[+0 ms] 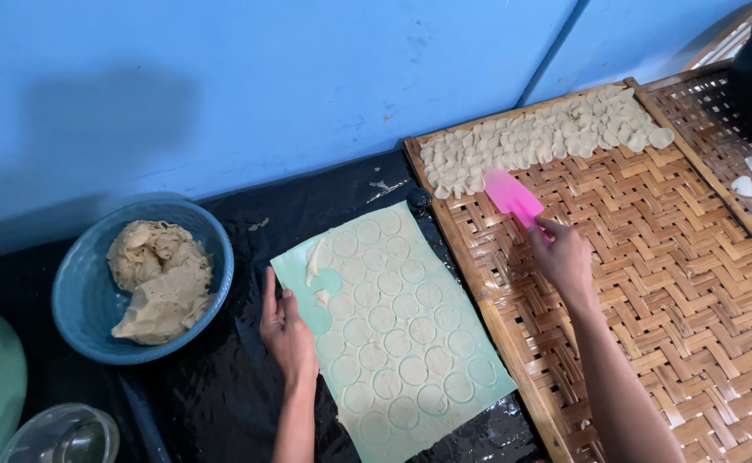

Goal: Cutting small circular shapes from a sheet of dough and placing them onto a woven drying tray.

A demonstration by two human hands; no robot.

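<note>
1 head camera (worn) looks steeply down, close.

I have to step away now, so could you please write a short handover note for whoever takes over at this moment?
Left hand: resting flat on the left edge of the green sheet, holding nothing.
Right hand: holding the pink scraper over the woven tray.
Things: the rolled dough on the sheet is marked into rounds; the blue bowl holds dough scraps.
Done: many dough discs lie along the tray's far edge.
Left: most rounds remain on the sheet; much of the tray is bare.
</note>
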